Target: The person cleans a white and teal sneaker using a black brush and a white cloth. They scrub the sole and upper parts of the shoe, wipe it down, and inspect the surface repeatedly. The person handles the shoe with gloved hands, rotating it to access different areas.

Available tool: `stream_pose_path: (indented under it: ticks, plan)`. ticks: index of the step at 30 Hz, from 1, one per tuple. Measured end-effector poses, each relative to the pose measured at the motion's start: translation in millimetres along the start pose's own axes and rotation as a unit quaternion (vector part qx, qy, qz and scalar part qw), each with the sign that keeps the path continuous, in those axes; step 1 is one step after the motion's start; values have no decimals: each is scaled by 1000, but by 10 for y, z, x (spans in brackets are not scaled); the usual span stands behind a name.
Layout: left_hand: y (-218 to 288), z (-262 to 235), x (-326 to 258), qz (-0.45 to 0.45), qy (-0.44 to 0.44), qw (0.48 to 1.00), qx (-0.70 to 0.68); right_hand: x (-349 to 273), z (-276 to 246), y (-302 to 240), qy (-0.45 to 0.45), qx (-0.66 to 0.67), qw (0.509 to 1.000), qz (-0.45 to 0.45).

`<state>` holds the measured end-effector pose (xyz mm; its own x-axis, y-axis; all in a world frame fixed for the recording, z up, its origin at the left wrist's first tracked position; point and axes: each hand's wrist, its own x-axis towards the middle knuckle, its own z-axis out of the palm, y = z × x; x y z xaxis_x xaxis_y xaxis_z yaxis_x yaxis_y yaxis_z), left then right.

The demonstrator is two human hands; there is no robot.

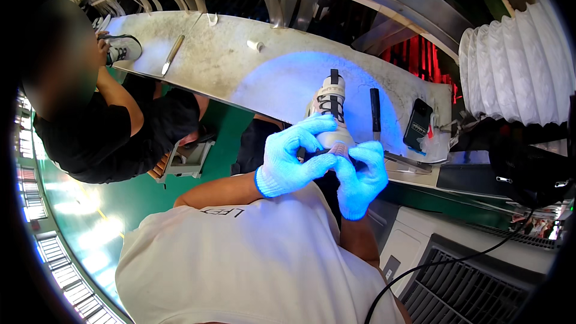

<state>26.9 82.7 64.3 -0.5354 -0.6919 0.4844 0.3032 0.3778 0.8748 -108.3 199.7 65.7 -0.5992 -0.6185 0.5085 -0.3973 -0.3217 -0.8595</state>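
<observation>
A pale shoe (pixel 332 135) with dark laces and a black tab points its toe toward me at the table's near edge, under bluish light. My left hand (pixel 296 157), in a knitted glove, is closed round one side of the toe. On the other side my right hand (pixel 362 175), gloved likewise, pinches at the toe's front edge, its fingertips close to the left thumb. A small pinkish patch shows between the two hands. The shoe's sole is hidden. Right of the shoe lies a black-handled tool (pixel 375 111); its lower end is partly behind my right hand.
The worn pale table (pixel 216 54) carries a knife (pixel 173 55), a small white roll-like piece (pixel 255 45) and a black phone (pixel 418 123). At left a seated co-worker (pixel 120 108) holds another shoe (pixel 124 49). A white duct (pixel 516 66) hangs right, beyond red-lit machinery (pixel 417 60).
</observation>
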Motion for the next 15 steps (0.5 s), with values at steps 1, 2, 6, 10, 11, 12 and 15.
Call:
stream_pose_path:
  ticks: [1, 2, 6, 10, 11, 12, 15]
  plan:
    - [6, 1, -3, 0, -3, 1000, 1, 2, -5, 9, 0, 2, 1000, -4]
    - [3, 3, -6, -1, -2, 1000, 0, -3, -4, 17, 1, 3, 1000, -8]
    - [29, -24, 22, 4, -18, 1000, 16, -22, 19, -36, 7, 11, 1000, 22]
    - [25, 44, 77, -21, 23, 995, -90, -22, 84, -149, 58, 63, 991, 105]
    - [19, 9, 63, -34, 9, 996, -79, -49, 127, -185, 83, 101, 980, 152]
    - [11, -53, 42, -47, -5, 997, -67, -68, 126, -166, 70, 107, 980, 153]
    - [61, -244, 136, -75, -88, 993, -40, -163, 119, 9, 50, 82, 985, 142]
